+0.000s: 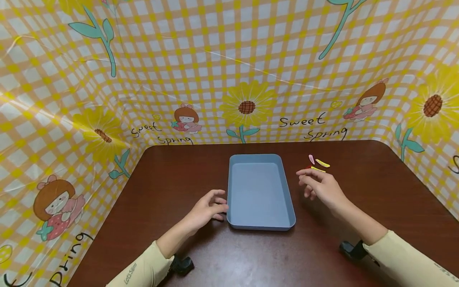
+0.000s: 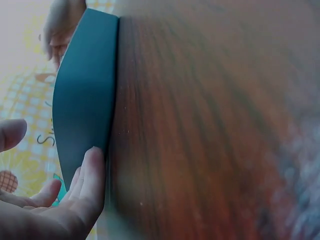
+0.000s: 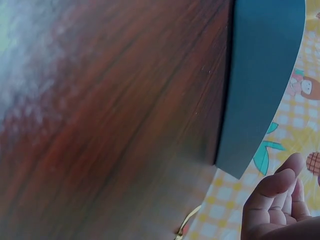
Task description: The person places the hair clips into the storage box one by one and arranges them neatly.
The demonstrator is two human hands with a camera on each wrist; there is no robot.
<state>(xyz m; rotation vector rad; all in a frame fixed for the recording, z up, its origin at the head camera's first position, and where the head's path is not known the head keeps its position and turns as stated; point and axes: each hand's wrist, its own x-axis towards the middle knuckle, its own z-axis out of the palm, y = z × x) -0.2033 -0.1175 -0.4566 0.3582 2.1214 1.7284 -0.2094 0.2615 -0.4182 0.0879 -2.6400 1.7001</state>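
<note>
A shallow blue-grey rectangular tray (image 1: 256, 191) lies on the dark wooden table, with nothing in it. My left hand (image 1: 208, 207) is at its left side, fingers relaxed and fingertips at the wall; the left wrist view shows that hand (image 2: 75, 205) by the tray's outer wall (image 2: 87, 90). To the right of the tray hovers my right hand (image 1: 320, 187), fingers loosely bent, with nothing visible in them. Just beyond it lie small hair clips: a pink one (image 1: 311, 159), a yellow one (image 1: 322, 163), another yellow one (image 1: 319, 169) and a red one partly hidden by the hand.
A checked cloth (image 1: 201, 71) with flowers and printed figures encloses the table (image 1: 179, 171) at the back and sides. Black wrist mounts sit under both forearms, the left one (image 1: 183, 266) and the right one (image 1: 353, 250) close to the tabletop.
</note>
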